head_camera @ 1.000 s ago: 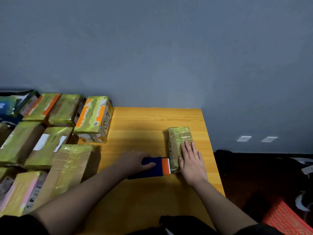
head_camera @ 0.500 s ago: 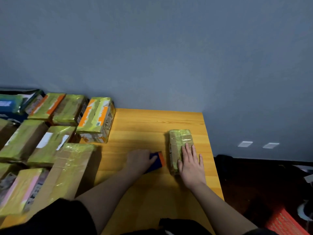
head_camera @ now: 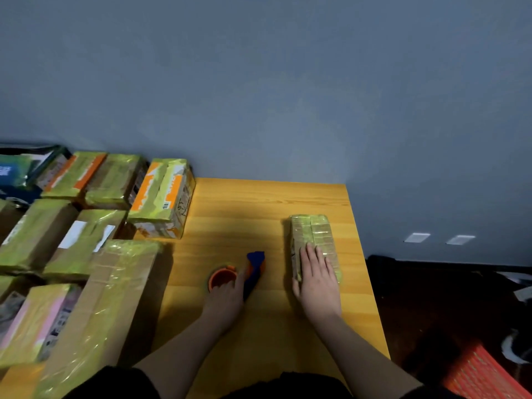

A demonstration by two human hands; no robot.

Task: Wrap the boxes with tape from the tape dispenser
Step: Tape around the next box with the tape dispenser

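A small box wrapped in yellowish tape lies on the right side of the wooden table. My right hand rests flat on its near end, fingers straight. To its left, my left hand grips the blue and orange tape dispenser, which is turned so its orange roll hub faces up. The dispenser is a short way apart from the box, with bare wood between them.
Several taped cardboard boxes crowd the table's left side, the nearest standing by the back edge. A grey wall runs behind. To the right the floor is dark, with a red crate at the lower right.
My left hand has pulled the tape dispenser leftward off the box's side and rotated it, showing the roll hub. My right hand stays on the box.
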